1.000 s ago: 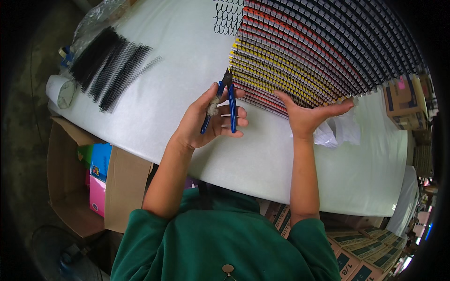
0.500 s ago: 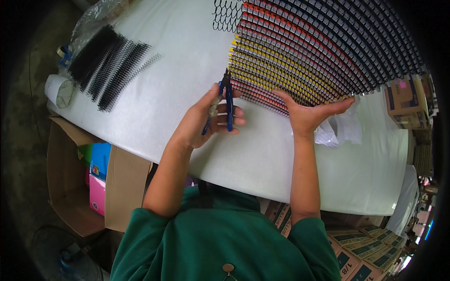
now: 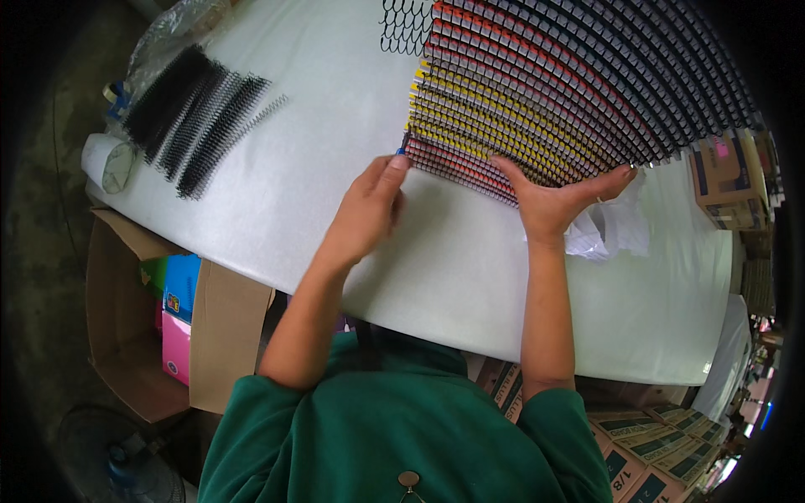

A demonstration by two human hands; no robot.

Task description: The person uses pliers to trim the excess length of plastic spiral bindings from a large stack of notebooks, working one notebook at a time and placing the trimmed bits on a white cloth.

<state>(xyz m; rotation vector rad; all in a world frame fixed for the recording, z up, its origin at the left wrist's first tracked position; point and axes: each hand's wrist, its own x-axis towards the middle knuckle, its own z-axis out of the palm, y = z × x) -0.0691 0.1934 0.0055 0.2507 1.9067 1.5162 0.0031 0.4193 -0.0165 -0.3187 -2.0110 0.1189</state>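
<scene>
Blue-handled pliers [image 3: 401,152] are mostly covered by my left hand [image 3: 369,210], which is closed around them. Their dark tip meets the left end of the wire coils on a spread of spiral-bound notebooks [image 3: 486,109]. These notebooks overlap in rows, with red, yellow and dark edges showing between black coils. My right hand [image 3: 558,205] lies against the near edge of the spread, thumb and forefinger stretched wide apart; its other fingers are hidden. Loose coil ends [image 3: 404,29] stick out past the far left of the rows.
A pile of loose black wire coils [image 3: 197,117] lies at the table's left, near clear plastic wrap and a white roll [image 3: 107,163]. An open cardboard box [image 3: 226,335] with colourful packs stands below the table edge [image 3: 419,327]. Cartons [image 3: 654,444] are stacked at lower right; a fan is at lower left.
My left hand has turned over and closed on the pliers, whose handles were spread and visible before. The right hand stays in place.
</scene>
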